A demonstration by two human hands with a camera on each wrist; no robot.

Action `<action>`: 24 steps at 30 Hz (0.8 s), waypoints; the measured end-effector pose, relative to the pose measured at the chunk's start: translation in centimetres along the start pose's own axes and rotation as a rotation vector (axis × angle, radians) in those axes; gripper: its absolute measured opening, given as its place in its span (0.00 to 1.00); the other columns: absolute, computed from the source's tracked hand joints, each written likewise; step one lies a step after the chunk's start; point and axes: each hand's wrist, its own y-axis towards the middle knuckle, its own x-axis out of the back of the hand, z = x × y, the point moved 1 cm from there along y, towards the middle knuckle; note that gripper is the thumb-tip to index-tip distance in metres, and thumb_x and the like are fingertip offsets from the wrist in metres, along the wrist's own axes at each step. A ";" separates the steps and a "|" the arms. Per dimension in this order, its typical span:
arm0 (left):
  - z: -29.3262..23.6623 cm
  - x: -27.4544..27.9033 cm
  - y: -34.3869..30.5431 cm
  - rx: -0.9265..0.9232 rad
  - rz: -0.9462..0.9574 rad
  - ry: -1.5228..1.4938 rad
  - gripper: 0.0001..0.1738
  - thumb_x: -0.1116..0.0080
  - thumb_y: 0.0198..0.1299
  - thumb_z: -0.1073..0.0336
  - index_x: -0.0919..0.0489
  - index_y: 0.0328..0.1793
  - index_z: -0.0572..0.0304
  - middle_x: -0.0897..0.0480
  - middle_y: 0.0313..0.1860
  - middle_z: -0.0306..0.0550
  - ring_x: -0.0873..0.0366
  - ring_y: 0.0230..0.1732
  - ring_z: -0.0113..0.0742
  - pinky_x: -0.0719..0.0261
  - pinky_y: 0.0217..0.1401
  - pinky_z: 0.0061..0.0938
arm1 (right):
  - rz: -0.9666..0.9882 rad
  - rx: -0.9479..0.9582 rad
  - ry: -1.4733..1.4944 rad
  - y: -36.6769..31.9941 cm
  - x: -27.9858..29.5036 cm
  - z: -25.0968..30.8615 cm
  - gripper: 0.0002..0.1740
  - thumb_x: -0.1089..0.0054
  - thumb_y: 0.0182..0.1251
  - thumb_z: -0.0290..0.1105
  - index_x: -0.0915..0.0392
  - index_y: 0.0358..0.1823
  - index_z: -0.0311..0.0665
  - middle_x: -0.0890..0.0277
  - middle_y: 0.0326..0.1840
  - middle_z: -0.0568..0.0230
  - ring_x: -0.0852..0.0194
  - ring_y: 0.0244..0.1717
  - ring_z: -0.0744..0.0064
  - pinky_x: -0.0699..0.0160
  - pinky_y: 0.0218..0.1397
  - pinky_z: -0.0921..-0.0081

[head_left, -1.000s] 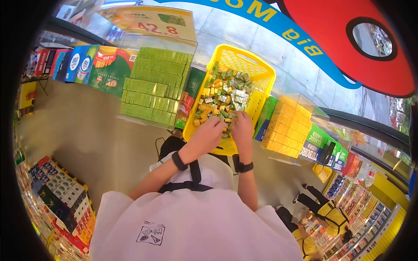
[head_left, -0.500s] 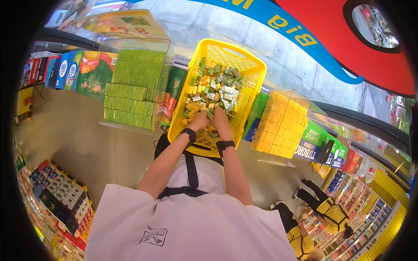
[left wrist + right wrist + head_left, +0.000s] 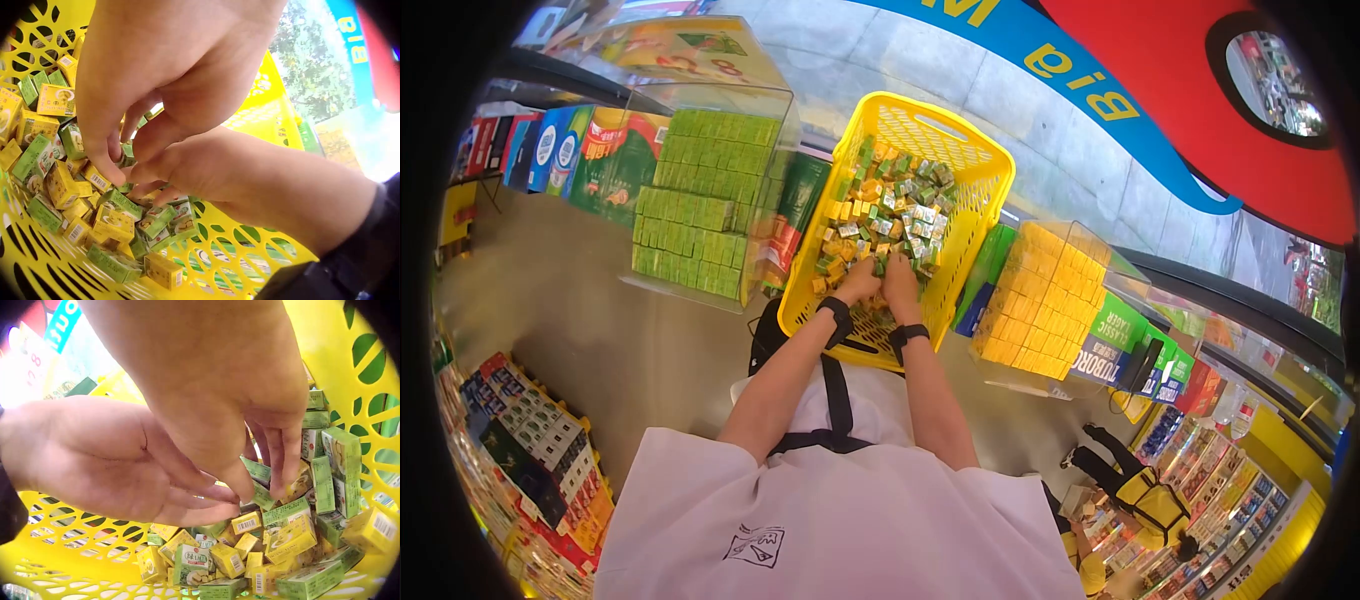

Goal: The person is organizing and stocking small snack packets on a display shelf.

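Note:
A yellow perforated basket [image 3: 990,160] holds a loose pile of small green and yellow boxes [image 3: 890,205]. Close together at its near end, my left hand [image 3: 860,283] and right hand [image 3: 901,285] reach down into the pile. In the right wrist view the left hand [image 3: 106,462] lies sideways, fingers extended, tips by the right thumb. The right hand [image 3: 231,394] points down with bent, spread fingers, touching a green box [image 3: 256,469] and a yellow one; a firm hold is not visible. From the left wrist view, the left hand [image 3: 169,62] partly covers the boxes under it.
Clear bins of stacked green boxes [image 3: 700,200] and yellow boxes [image 3: 1045,300] flank the basket. Beer cartons [image 3: 1115,335] stand to the right, under a window. Stocked shelves [image 3: 1220,500] and a person in a yellow vest [image 3: 1150,500] are at the lower right.
In the head view the basket and bins have shifted left. Both hands have stayed in the pile and are now closer together.

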 end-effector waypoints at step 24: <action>-2.8 4.6 -6.8 -0.008 -0.017 -0.550 0.35 0.25 0.72 0.58 0.28 0.73 0.75 0.14 0.52 0.54 0.12 0.46 0.36 0.16 0.46 0.29 | -0.035 0.230 0.409 -3.7 5.1 2.0 0.23 0.22 0.68 0.35 0.24 0.56 0.34 0.18 0.53 0.48 0.15 0.51 0.45 0.16 0.52 0.50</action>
